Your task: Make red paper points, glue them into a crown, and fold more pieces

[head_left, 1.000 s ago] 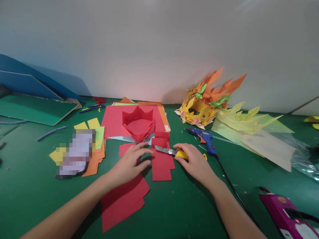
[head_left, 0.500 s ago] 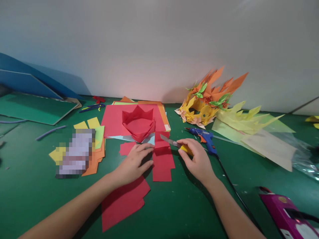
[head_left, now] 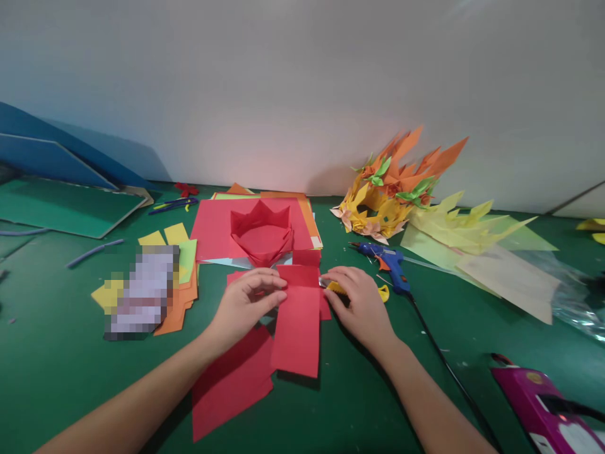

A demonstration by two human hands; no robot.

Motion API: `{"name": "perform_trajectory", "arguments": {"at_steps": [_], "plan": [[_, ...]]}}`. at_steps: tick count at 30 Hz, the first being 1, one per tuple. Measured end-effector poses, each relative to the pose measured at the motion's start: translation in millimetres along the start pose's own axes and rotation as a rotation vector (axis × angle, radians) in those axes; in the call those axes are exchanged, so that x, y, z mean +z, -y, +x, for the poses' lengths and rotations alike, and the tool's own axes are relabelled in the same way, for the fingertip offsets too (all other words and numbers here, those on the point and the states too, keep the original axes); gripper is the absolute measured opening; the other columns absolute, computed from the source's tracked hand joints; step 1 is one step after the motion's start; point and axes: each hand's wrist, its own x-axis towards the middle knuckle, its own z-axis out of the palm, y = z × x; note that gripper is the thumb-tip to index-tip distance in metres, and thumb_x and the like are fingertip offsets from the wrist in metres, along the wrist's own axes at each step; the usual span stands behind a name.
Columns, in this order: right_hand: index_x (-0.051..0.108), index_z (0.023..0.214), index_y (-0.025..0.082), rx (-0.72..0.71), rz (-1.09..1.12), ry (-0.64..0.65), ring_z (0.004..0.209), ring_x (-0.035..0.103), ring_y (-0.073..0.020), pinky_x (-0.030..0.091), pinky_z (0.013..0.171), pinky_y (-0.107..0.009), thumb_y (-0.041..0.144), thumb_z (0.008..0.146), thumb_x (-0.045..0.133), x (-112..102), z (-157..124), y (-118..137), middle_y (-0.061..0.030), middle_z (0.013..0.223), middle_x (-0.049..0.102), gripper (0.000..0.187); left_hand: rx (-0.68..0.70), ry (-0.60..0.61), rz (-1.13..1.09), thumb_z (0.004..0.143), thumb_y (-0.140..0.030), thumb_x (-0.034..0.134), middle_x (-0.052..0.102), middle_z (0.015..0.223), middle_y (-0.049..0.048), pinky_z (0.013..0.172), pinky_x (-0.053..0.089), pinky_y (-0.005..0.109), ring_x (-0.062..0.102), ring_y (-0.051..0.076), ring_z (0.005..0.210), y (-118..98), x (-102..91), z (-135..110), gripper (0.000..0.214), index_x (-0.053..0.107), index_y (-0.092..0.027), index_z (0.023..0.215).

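A red paper piece (head_left: 297,328), creased near its top, is raised off the table between my hands. My left hand (head_left: 248,299) pinches its left edge between thumb and fingers. A yellow utility knife (head_left: 384,293) lies in my right hand (head_left: 362,309), its handle sticking out behind the fingers. The blade is mostly hidden behind the red paper. Under and beside my left wrist lie more red paper sheets (head_left: 227,391). Just beyond the hands, a folded red paper crown (head_left: 262,236) rests on a red sheet (head_left: 210,227).
A blue glue gun (head_left: 390,261) lies to the right, its cord running to a magenta power strip (head_left: 534,397). Behind it stand orange and yellow paper crowns (head_left: 378,205). At left are a blurred-out phone (head_left: 144,290), coloured paper pieces (head_left: 177,315) and a green board (head_left: 70,202).
The red paper piece has been lifted from the table and tilted toward me. My left hand has closed on its edge. The knife blade has gone from above the paper to behind it.
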Motion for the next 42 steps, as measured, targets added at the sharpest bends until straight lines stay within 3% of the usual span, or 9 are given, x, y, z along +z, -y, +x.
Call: {"name": "perform_trajectory", "arguments": {"at_steps": [4, 8, 11, 17, 24, 36, 42], "plan": [[0.068, 0.088, 0.020, 0.132, 0.337, -0.031, 0.088, 0.063, -0.0230, 0.048, 0.079, -0.037, 0.038, 0.092, 0.042, -1.8, -0.4, 19.4, -0.0084, 0.091, 0.070, 0.033, 0.131, 0.044, 0.053, 0.072, -0.022, 0.065, 0.068, 0.083, 0.0034, 0.074, 0.055, 0.028, 0.064, 0.015, 0.077, -1.4, 4.3, -3.1, 0.006, 0.071, -0.020, 0.072], [0.072, 0.084, 0.018, 0.417, 0.727, 0.265, 0.066, 0.063, -0.0187, 0.049, 0.058, -0.029, 0.056, 0.088, 0.040, -0.5, -1.0, 30.9, -0.0050, 0.070, 0.068, 0.051, 0.200, 0.085, 0.101, 0.074, -0.018, 0.062, 0.069, 0.082, 0.0034, 0.073, 0.053, 0.027, 0.064, 0.014, 0.074, -3.0, 5.7, -5.7, 0.010, 0.071, -0.021, 0.071], [0.074, 0.081, 0.018, 0.487, 0.841, 0.381, 0.069, 0.062, -0.0190, 0.049, 0.061, -0.029, 0.063, 0.080, 0.050, 0.3, -0.5, 32.5, -0.0045, 0.071, 0.069, 0.051, 0.196, 0.118, 0.076, 0.075, -0.017, 0.059, 0.069, 0.079, 0.0029, 0.069, 0.053, 0.026, 0.064, 0.013, 0.073, -3.7, 6.6, -7.4, 0.011, 0.069, -0.021, 0.071], [0.071, 0.077, 0.018, 0.535, 0.859, 0.403, 0.070, 0.063, -0.0179, 0.050, 0.067, -0.031, 0.051, 0.073, 0.064, 0.9, -0.6, 32.6, -0.0047, 0.078, 0.072, 0.034, -0.031, 0.122, -0.105, 0.072, -0.023, 0.062, 0.067, 0.077, 0.0018, 0.062, 0.052, 0.024, 0.062, 0.012, 0.068, -1.2, 9.7, -8.2, 0.004, 0.063, -0.019, 0.071], [0.071, 0.073, 0.018, 0.490, 0.818, 0.340, 0.064, 0.062, -0.0163, 0.050, 0.062, -0.030, 0.044, 0.075, 0.062, 4.7, -1.1, 33.4, -0.0036, 0.072, 0.072, 0.028, -0.232, 0.149, -0.275, 0.069, -0.034, 0.069, 0.062, 0.073, -0.0017, 0.067, 0.053, 0.028, 0.060, 0.011, 0.066, -6.8, 9.1, -5.0, 0.022, 0.059, -0.018, 0.080], [0.070, 0.070, 0.018, 0.434, 0.778, 0.317, 0.062, 0.063, -0.0165, 0.050, 0.059, -0.028, 0.037, 0.076, 0.061, 7.9, -1.2, 38.2, -0.0034, 0.069, 0.072, 0.022, -0.298, 0.163, -0.211, 0.064, -0.034, 0.072, 0.062, 0.076, -0.0002, 0.066, 0.048, 0.027, 0.060, 0.012, 0.068, -2.5, 11.6, -5.8, 0.030, 0.058, -0.017, 0.084], [0.070, 0.069, 0.017, 0.400, 0.715, 0.313, 0.057, 0.060, -0.0148, 0.047, 0.055, -0.026, 0.035, 0.076, 0.059, 8.5, -0.8, 40.3, -0.0035, 0.066, 0.070, 0.022, -0.250, 0.183, -0.165, 0.065, -0.030, 0.069, 0.062, 0.076, 0.0000, 0.060, 0.049, 0.025, 0.058, 0.012, 0.066, -2.9, 12.4, -6.6, 0.025, 0.057, -0.017, 0.083]]}}
